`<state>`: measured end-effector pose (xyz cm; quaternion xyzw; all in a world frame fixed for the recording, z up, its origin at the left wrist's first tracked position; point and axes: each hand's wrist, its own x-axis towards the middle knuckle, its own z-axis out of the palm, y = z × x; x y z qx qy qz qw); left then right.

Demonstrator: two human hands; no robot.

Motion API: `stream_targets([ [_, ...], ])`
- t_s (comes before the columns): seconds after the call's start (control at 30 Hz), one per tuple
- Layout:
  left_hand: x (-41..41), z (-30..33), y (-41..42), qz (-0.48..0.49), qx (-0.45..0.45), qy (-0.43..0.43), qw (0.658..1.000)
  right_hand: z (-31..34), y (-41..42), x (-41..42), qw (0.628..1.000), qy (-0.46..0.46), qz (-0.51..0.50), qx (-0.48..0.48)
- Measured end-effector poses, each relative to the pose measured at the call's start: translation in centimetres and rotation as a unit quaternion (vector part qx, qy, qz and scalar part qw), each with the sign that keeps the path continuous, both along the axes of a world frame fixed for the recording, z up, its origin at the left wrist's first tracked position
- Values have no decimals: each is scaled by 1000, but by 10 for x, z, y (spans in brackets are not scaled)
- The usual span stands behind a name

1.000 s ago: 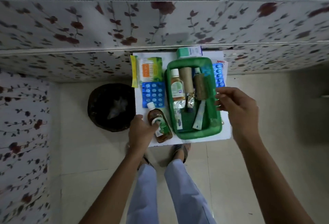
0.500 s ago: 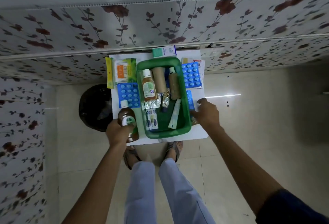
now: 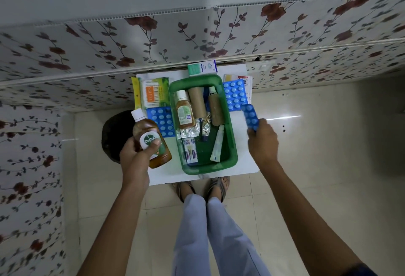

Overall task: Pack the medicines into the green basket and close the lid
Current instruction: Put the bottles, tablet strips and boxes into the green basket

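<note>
Brown Dettol bottle [image 3: 151, 142] fills the left hand's [image 3: 137, 157] grip; right hand [image 3: 263, 142] pinches a blue blister strip [image 3: 251, 116].

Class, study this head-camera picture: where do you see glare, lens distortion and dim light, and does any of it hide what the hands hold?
Head view: a bright glare streak on the floor tiles; wide-angle bending curves the floral wall panel; the light is dim overall, yet the Dettol bottle in the left hand and the blue blister pack in the right hand stay readable.
</note>
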<state>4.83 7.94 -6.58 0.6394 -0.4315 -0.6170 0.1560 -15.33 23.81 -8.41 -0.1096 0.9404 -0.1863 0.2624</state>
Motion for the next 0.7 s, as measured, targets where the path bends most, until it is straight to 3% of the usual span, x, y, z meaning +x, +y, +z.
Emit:
stream_targets([
  [0.1, -2, 5, -8, 0, -4, 8, 1000, 41, -5, 6, 991, 49, 61, -105],
  [0.17, -4, 10, -13, 7, -5, 5, 1000, 60, -17, 15, 983, 11, 125, -135],
  [0.4, -8, 27, -20, -1, 7, 34, 999, 32, -63, 53, 950, -99, 291, 56],
  [0.57, -11, 31, -22, -44, 13, 25, 999, 15, -68, 51, 893, -110, 411, 148],
  [0.7, -16, 31, -24, -83, -4, 17, 996, 8, -71, 44, 834, -102, 518, 160],
])
